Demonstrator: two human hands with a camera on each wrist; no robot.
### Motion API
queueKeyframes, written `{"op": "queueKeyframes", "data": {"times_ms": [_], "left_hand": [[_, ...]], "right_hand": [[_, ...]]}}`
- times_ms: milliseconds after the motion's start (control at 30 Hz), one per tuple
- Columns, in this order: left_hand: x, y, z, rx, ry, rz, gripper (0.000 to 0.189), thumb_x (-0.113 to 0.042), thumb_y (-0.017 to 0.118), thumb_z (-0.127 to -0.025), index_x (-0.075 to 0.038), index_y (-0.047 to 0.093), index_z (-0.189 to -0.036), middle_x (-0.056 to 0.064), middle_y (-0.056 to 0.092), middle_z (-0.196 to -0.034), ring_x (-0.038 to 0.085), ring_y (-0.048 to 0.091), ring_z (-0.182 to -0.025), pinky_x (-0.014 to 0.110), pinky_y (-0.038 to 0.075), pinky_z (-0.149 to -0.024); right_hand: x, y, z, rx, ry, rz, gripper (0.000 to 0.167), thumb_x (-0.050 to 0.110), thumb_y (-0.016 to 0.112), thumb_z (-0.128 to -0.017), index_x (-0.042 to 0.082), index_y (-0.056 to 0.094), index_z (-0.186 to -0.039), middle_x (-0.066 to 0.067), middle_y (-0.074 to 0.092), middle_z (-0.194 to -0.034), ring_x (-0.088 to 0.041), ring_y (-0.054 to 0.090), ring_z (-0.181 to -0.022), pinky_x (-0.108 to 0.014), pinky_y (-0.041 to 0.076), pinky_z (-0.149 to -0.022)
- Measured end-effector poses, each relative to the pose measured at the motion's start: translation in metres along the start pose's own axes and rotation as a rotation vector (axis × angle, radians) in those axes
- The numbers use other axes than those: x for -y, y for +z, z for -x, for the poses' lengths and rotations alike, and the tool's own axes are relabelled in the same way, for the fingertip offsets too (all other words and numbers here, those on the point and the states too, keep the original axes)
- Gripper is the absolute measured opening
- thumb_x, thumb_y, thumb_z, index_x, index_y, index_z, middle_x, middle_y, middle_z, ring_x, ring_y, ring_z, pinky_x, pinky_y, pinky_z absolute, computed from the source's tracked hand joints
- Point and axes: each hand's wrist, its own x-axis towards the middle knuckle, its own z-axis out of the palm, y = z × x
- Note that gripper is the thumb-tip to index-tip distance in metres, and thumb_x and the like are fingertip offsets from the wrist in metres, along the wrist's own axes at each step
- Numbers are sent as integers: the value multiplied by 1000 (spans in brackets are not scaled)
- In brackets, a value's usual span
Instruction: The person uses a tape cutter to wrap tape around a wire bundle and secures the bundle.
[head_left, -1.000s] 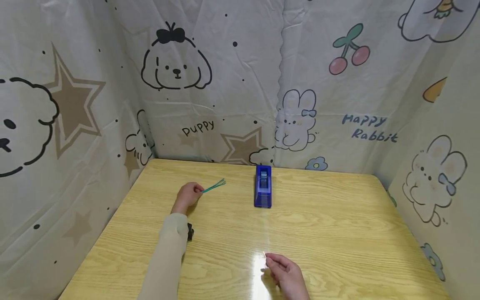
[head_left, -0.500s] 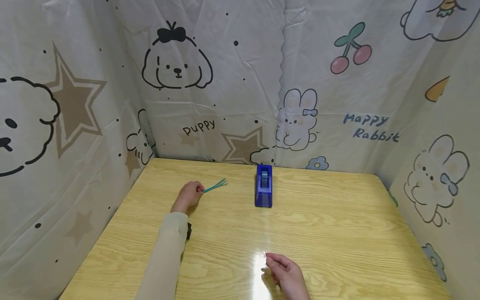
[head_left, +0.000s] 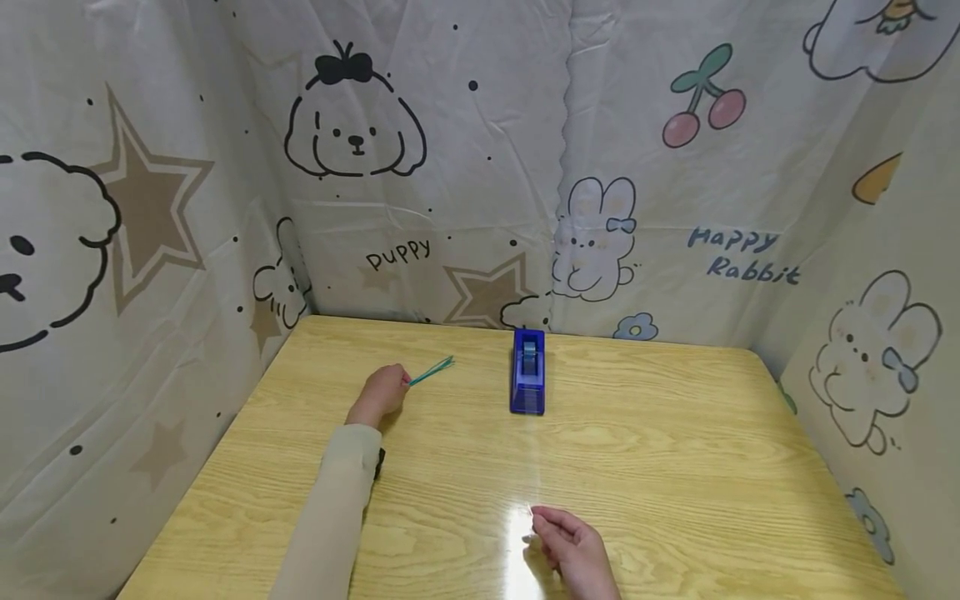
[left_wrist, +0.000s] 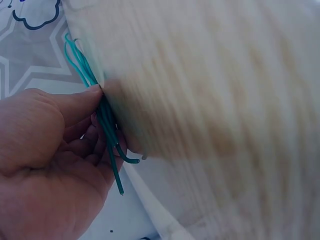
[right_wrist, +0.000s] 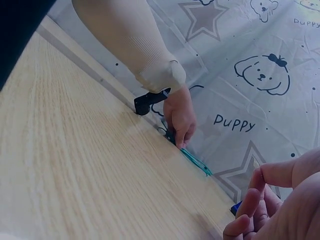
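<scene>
My left hand [head_left: 381,393] pinches a bundle of thin green wires [head_left: 431,370] over the left back of the table. In the left wrist view, thumb and fingers grip the wires [left_wrist: 106,117] near their middle, with bent and straight cut ends sticking out below. Near the front, my right hand [head_left: 573,546] pinches the end of a clear tape strip [head_left: 536,467] between thumb and index finger. Faintly visible, the strip runs back toward a blue tape dispenser [head_left: 528,375] at the table's rear. In the right wrist view, a small pale tip shows above the right fingertips [right_wrist: 258,175].
The light wood table [head_left: 675,467] meets a printed cloth backdrop [head_left: 450,167] at the back and both sides. A black wrist camera mount [right_wrist: 145,102] sits at the left sleeve cuff. Glare marks the tabletop beside the right hand.
My left hand has turned slightly at the wrist, and the loose wire ends appear closer together. The right hand and the dispenser hold their places.
</scene>
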Motion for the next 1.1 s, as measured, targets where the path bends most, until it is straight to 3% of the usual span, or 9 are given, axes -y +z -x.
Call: {"op": "queueKeyframes", "data": {"times_ms": [200,867,1100], "left_hand": [[0,0,0,7,16,-32,14,-4,57,-104,5,65,-112,17,70,-106,35,66,-106,47,53,-98],[0,-1,8,-4,-3,-7,13,-3,55,-105,4,64,-112,18,66,-108,35,63,-106,49,51,-98],[-1,-1,7,-56,-15,21,9,-4,60,-104,1,65,-108,17,63,-107,31,60,-98,47,51,-92]], "right_hand": [[0,1,1,-1,-5,4,42,12,69,-99,-15,60,-130,7,69,-85,-4,50,-63,-17,43,-57],[1,0,1,3,-16,13,40,11,67,-101,-16,60,-130,7,68,-84,-4,50,-64,-17,43,-57],[3,0,2,2,-2,19,41,12,67,-101,-15,60,-131,7,68,-85,-4,51,-66,-18,44,-58]]}}
